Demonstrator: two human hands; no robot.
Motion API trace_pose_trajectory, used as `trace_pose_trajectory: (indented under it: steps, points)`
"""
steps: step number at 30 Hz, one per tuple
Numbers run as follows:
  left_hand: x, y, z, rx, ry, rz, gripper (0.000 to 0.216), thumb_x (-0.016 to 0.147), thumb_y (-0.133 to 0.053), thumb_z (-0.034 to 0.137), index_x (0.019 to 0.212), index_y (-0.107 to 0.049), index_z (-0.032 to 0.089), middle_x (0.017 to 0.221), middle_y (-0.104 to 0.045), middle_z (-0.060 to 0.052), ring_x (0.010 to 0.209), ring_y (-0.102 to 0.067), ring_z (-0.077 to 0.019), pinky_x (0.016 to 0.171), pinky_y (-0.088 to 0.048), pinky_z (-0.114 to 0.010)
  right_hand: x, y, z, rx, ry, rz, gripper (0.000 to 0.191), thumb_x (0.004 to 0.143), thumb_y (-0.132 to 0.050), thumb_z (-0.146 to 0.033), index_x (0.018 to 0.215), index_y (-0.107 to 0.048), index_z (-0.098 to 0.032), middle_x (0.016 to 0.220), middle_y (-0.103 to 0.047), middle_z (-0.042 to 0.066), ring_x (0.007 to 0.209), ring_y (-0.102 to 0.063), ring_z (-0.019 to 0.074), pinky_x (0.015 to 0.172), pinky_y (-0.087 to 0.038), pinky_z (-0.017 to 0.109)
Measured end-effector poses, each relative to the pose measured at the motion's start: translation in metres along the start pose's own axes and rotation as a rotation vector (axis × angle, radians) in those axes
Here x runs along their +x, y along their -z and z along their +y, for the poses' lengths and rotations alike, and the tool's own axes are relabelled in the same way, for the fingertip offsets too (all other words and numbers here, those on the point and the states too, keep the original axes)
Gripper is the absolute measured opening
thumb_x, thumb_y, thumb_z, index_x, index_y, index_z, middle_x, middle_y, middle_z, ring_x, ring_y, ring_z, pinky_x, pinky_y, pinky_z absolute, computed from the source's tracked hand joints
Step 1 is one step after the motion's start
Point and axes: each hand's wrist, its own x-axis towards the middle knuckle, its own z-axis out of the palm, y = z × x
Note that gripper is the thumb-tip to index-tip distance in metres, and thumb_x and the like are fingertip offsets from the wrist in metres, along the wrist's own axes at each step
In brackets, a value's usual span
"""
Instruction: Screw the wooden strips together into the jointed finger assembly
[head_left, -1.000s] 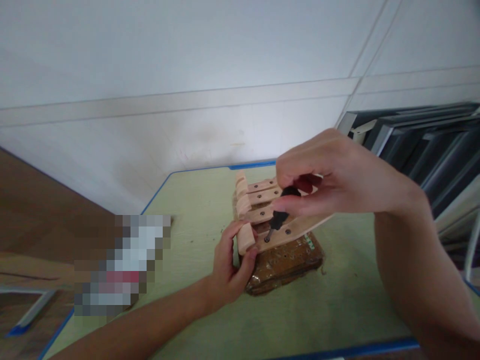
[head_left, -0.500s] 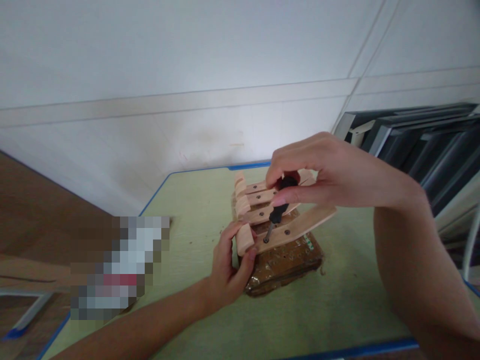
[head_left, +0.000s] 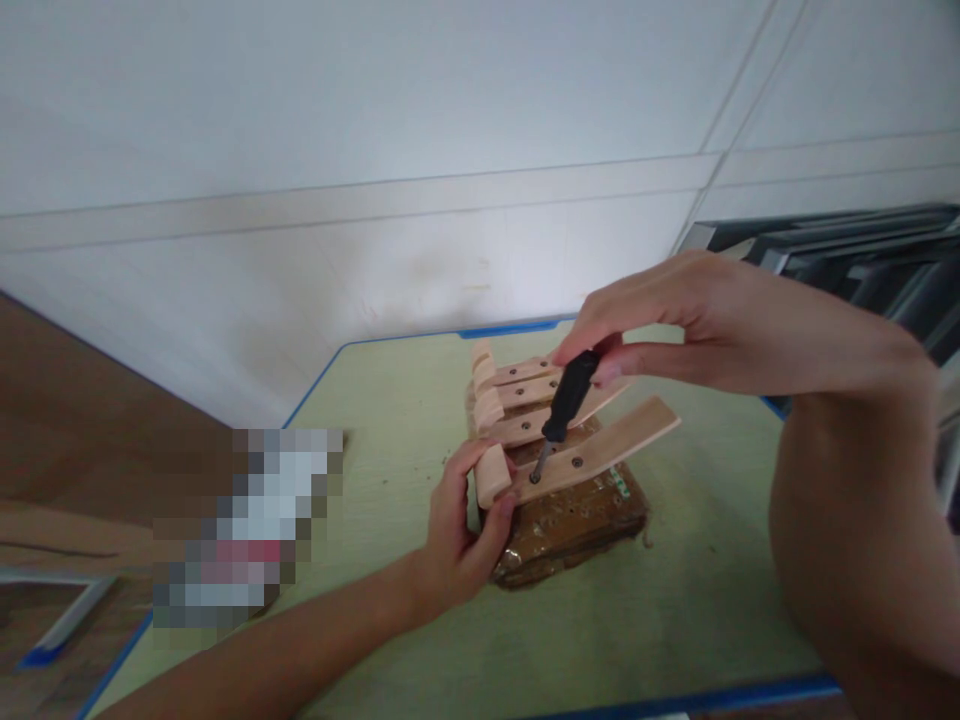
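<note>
Between my right hand's (head_left: 660,330) fingertips and thumb is the top of a black-handled screwdriver (head_left: 571,395). Its metal tip meets a screw hole in the nearest wooden piece (head_left: 626,437), which is long, pale and bent upward at its right end. My left hand (head_left: 469,525) grips the thick block at that piece's left end, thumb in front and fingers behind. Several similar wooden pieces (head_left: 517,428) lie in a row behind it, each with dark screw spots. Under them is a brown, tape-wrapped cardboard slab (head_left: 574,525) with small holes in its top.
The pale green table (head_left: 375,400) has a blue edge. A blurred-out object (head_left: 259,525) lies on its left side. Behind stands a white wall (head_left: 360,270). Dark panels (head_left: 862,270) lean at the right, and a brown board (head_left: 90,430) is at the left.
My right hand has shifted right and loosened to a fingertip hold at the top of the screwdriver, showing more of its handle. The tip stays in the same hole; my left hand keeps its grip.
</note>
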Motion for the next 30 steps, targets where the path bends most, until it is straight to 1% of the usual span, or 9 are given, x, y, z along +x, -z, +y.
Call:
trace_pose_trajectory:
  steps: [6, 9, 12, 16, 22, 26, 28, 30]
  points:
    - [0.0, 0.0, 0.0, -0.035, -0.011, 0.005, 0.041, 0.086, -0.052, 0.013, 0.126, -0.043, 0.016, 0.099, -0.058, -0.007, 0.091, -0.057, -0.0185, 0.085, -0.049, -0.034, 0.002, -0.001, 0.001, -0.012, 0.022, -0.021, 0.025, 0.095, -0.048, -0.032, 0.1, -0.066, -0.016, 0.093, -0.069, 0.002, 0.084, -0.061, 0.0122, 0.07, -0.041, 0.025]
    - [0.001, -0.001, 0.001, -0.04, -0.011, 0.009, 0.042, 0.086, -0.052, 0.012, 0.126, -0.042, 0.016, 0.099, -0.057, -0.007, 0.091, -0.057, -0.0181, 0.084, -0.049, -0.034, 0.004, -0.003, 0.002, -0.032, 0.047, 0.009, 0.026, 0.094, -0.049, -0.032, 0.098, -0.066, -0.013, 0.085, -0.067, 0.001, 0.076, -0.059, 0.0104, 0.064, -0.038, 0.023]
    - [0.002, -0.001, 0.001, -0.053, -0.008, -0.005, 0.042, 0.086, -0.052, 0.012, 0.127, -0.042, 0.016, 0.098, -0.057, -0.007, 0.09, -0.057, -0.0175, 0.083, -0.049, -0.032, 0.007, -0.006, 0.002, -0.058, 0.088, 0.042, 0.028, 0.095, -0.048, -0.033, 0.093, -0.065, -0.011, 0.077, -0.063, -0.001, 0.067, -0.054, 0.0074, 0.058, -0.033, 0.022]
    - [0.002, 0.0, 0.002, -0.052, 0.007, -0.012, 0.042, 0.087, -0.052, 0.013, 0.127, -0.042, 0.016, 0.099, -0.057, -0.007, 0.091, -0.057, -0.0184, 0.082, -0.049, -0.034, 0.01, -0.008, -0.001, -0.113, 0.093, 0.056, 0.032, 0.096, -0.048, -0.034, 0.077, -0.061, -0.012, 0.064, -0.051, -0.004, 0.058, -0.041, 0.0047, 0.055, -0.027, 0.021]
    - [0.004, -0.001, 0.004, -0.067, 0.001, -0.009, 0.038, 0.089, -0.051, 0.015, 0.126, -0.044, 0.017, 0.098, -0.058, -0.007, 0.089, -0.058, -0.018, 0.081, -0.049, -0.031, 0.01, -0.012, 0.0, -0.261, -0.075, 0.068, 0.044, 0.095, -0.044, -0.037, 0.057, -0.044, -0.013, 0.051, -0.029, -0.005, 0.049, -0.022, 0.0047, 0.051, -0.016, 0.027]
    - [0.004, -0.002, 0.003, -0.062, -0.005, -0.007, 0.04, 0.088, -0.051, 0.013, 0.127, -0.044, 0.015, 0.098, -0.057, -0.007, 0.09, -0.057, -0.0173, 0.083, -0.049, -0.031, 0.013, -0.018, -0.001, -0.301, -0.139, 0.147, 0.051, 0.094, -0.04, -0.04, 0.052, -0.034, -0.013, 0.052, -0.016, -0.005, 0.05, -0.015, 0.0048, 0.052, -0.014, 0.027]
    - [0.003, -0.002, 0.002, -0.078, 0.004, -0.014, 0.042, 0.088, -0.051, 0.013, 0.128, -0.042, 0.015, 0.098, -0.056, -0.007, 0.09, -0.057, -0.0173, 0.083, -0.049, -0.031, 0.015, -0.021, -0.003, -0.285, -0.143, 0.169, 0.053, 0.093, -0.04, -0.041, 0.05, -0.032, -0.013, 0.054, -0.014, -0.005, 0.05, -0.013, 0.005, 0.051, -0.013, 0.028]
    - [0.001, -0.001, 0.001, -0.095, 0.021, -0.027, 0.042, 0.088, -0.05, 0.014, 0.129, -0.041, 0.017, 0.098, -0.056, -0.007, 0.091, -0.056, -0.018, 0.082, -0.049, -0.032, 0.016, -0.022, -0.007, -0.249, -0.114, 0.163, 0.055, 0.093, -0.042, -0.044, 0.049, -0.033, -0.013, 0.053, -0.013, -0.005, 0.05, -0.013, 0.0053, 0.051, -0.013, 0.028]
